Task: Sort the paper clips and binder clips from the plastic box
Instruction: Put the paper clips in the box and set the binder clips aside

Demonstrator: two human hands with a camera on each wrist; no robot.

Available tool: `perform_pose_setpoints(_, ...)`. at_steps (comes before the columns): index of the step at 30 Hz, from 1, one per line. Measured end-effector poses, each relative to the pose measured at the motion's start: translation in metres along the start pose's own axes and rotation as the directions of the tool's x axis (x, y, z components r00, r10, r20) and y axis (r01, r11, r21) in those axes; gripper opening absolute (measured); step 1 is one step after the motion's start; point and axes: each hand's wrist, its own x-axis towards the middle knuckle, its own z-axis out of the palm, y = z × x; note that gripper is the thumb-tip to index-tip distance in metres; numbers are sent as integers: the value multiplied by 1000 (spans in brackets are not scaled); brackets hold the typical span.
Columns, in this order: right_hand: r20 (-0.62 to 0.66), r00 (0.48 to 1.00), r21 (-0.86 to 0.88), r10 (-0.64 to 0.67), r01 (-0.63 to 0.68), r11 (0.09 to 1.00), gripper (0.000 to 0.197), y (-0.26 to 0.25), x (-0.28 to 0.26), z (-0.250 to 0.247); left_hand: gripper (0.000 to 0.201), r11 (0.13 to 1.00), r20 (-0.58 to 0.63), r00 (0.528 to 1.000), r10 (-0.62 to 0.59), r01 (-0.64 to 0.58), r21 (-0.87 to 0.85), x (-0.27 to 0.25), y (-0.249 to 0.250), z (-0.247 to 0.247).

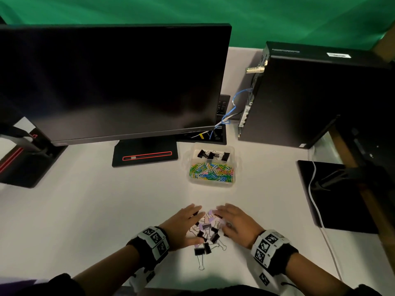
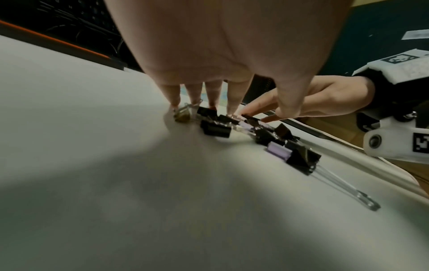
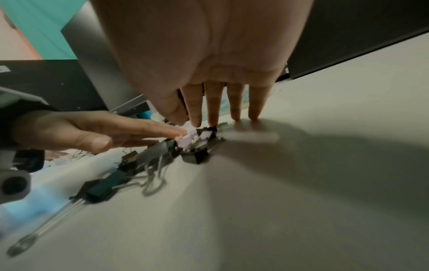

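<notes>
A: What is seen around the box, largest first?

B: A dark monitor is stood behind and left of the box, and a black computer behind and right of it. All is carried by a white desk.

A: And the box itself?

B: It is made of clear plastic. Its near part is filled with coloured paper clips; a few black binder clips are kept in its far part.

A: Where are the hands placed?

B: Both are laid in front of the box, nearer the person. A loose pile of black and lilac binder clips is flanked by them. The left hand is held flat, fingers straight, tips set down at the pile's far edge; nothing is grasped. The right hand is likewise spread flat with fingers straight, tips touching the pile and desk; nothing is gripped.
</notes>
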Motion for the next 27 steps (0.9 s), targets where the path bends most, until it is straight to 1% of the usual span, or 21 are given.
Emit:
perform_pose_setpoints(2, 15, 1000, -16, 19, -19, 1000, 81, 1, -7, -8, 108, 1000, -46, 999, -11, 10, -25, -8, -2, -2)
perform_pose_setpoints(4, 33, 997, -30, 65, -64, 997, 98, 2, -13, -17, 128, 996, -86, 994, -74, 78, 41, -17, -5, -6)
perform_pose_setpoints(5, 52, 995, -26, 89, -87, 996, 105, 1, -15, -19, 135, 988, -86, 989, -121, 128, 82, -20, -6, -8)
perform_pose_setpoints(6, 74, 991, -24, 109, -107, 994, 113, 1, -16, -20, 139, 978, -77, 982, -170, 178, 108, -23, -7, -10)
perform_pose_setpoints(8, 124, 984, -36, 127, -123, 992, 127, -2, -16, -17, 144, 964, -47, 969, -241, 245, 103, -23, -7, -8)
perform_pose_setpoints(10, 146, 982, -59, 117, -110, 992, 133, -9, -13, -8, 147, 965, -33, 968, -249, 251, 75, -21, -1, -2)
perform_pose_setpoints(13, 127, 989, -86, 79, -68, 994, 134, -20, -6, 8, 146, 973, -53, 975, -217, 220, 63, -12, 14, 11)
perform_pose_setpoints(15, 96, 993, -60, 67, -62, 996, 133, -25, 2, 13, 139, 976, -85, 974, -210, 214, 42, -3, 22, 18)
perform_pose_setpoints(18, 71, 996, -9, 60, -59, 998, 127, -27, 12, 11, 122, 973, -137, 963, -231, 229, -28, 9, 24, 16)
perform_pose_setpoints(20, 49, 998, 43, 45, -47, 998, 113, -26, 17, 10, 106, 969, -148, 959, -241, 229, -93, 15, 21, 12)
perform_pose_setpoints(23, 16, 999, 121, 32, -33, 992, 88, -24, 25, 9, 73, 961, -172, 952, -253, 227, -156, 21, 17, 5)
perform_pose_setpoints(27, 15, 999, 139, 35, -37, 990, 55, -26, 34, 4, 36, 955, -182, 947, -264, 230, -189, 26, 17, 0)
